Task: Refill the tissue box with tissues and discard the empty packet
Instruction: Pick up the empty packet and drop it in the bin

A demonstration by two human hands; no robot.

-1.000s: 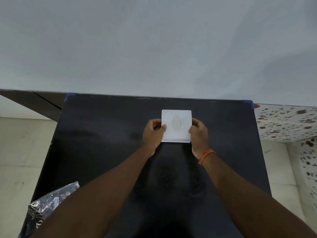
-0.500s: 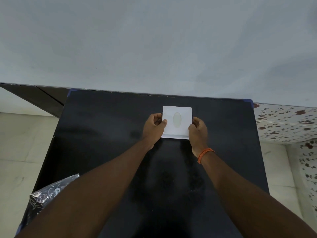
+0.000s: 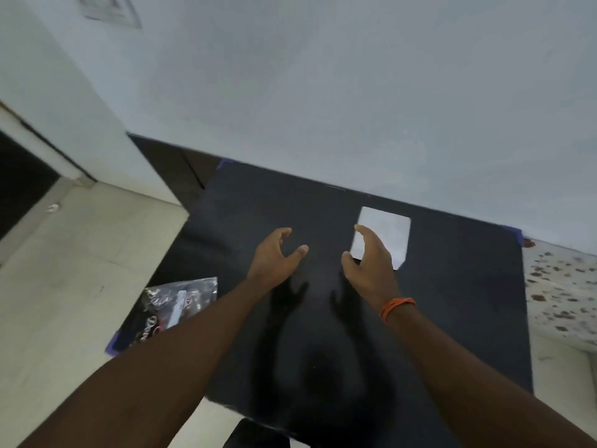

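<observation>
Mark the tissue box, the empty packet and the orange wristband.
tissue box [image 3: 386,232]: head view, on its white top face.
empty packet [image 3: 176,307]: head view, middle of the crinkled plastic.
orange wristband [image 3: 396,306]: head view, on the band across the right wrist.

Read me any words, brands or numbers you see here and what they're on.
Packet: curly white lettering that seems to begin with "D", too blurred to read further.
Packet's white label strip: print too small to read.
Tissue box: no text visible.
Wall plate: too blurred to tell.
</observation>
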